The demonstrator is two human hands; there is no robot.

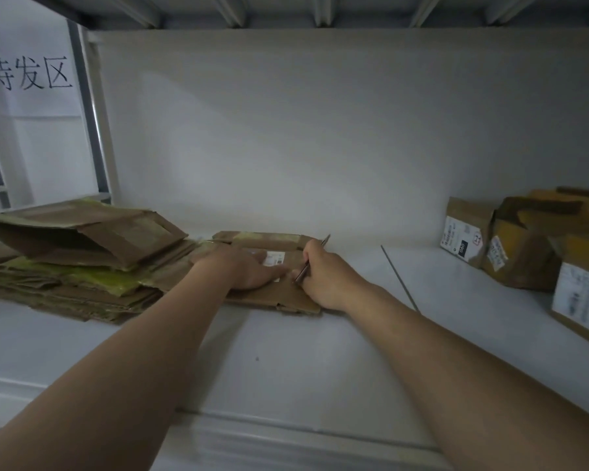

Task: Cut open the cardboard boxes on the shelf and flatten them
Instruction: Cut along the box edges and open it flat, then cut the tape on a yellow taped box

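Note:
A flattened brown cardboard box with a white label lies on the white shelf near the back wall. My left hand presses flat on top of it, fingers spread. Just to its right, my right hand grips a thin pen-like cutter, whose lower tip touches the cardboard and whose upper end points toward the wall. A pile of flattened boxes with yellow-green tape lies at the left, touching the box under my hands.
Several uncut brown boxes with white shipping labels stand at the right end of the shelf. A thin dark seam crosses the shelf right of my right hand. A paper sign hangs at upper left. Another shelf's underside runs overhead.

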